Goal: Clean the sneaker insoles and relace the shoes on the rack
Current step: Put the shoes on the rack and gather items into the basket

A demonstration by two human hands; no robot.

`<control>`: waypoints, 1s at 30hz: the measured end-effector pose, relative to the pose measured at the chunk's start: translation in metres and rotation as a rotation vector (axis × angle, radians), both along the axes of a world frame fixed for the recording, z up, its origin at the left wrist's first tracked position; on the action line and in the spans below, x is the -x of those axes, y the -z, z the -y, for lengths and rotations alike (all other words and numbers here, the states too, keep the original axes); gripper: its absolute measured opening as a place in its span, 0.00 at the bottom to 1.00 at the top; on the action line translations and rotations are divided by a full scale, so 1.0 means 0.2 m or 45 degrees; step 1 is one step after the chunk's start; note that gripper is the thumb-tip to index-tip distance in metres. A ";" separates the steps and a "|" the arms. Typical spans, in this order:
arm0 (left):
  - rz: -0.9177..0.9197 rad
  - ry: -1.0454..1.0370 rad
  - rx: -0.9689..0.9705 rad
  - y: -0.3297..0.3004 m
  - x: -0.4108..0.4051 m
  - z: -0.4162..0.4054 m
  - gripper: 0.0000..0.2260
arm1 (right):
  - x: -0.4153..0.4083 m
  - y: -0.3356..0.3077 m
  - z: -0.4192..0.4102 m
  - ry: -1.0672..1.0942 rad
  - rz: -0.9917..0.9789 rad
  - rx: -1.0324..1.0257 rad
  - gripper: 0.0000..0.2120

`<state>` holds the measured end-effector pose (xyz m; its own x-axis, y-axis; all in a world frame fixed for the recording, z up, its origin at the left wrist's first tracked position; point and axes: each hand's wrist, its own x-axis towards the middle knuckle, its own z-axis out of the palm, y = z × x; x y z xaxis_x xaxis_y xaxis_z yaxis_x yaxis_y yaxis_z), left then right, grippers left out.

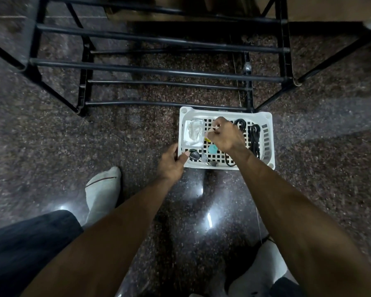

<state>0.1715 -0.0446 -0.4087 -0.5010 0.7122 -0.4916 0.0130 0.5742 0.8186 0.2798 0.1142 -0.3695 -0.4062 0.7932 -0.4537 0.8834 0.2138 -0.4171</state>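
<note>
Gripping the basket (269,133) at its near-left rim, the left hand (171,162) lays its thumb over the edge. Inside the basket, the right hand (225,136) is curled, pinching something small and pale. Black laces (254,138) lie by the basket's right wall. The rack (159,71) stands just behind the basket. No writing is legible.

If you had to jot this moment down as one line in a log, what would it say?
left hand: grips rim of white basket | right hand: inside basket, pinching small item | black laces: in basket | rack: no shoes visible
</note>
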 end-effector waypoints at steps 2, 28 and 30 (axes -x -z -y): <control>0.009 -0.003 0.006 0.01 0.00 0.00 0.17 | 0.02 -0.01 0.00 -0.015 -0.001 0.093 0.22; 0.008 -0.008 0.063 -0.05 0.00 -0.01 0.17 | -0.11 0.03 0.12 -0.221 -0.112 -0.270 0.15; 0.010 -0.017 0.060 -0.05 0.00 -0.01 0.18 | -0.11 0.03 0.13 -0.315 -0.076 -0.272 0.18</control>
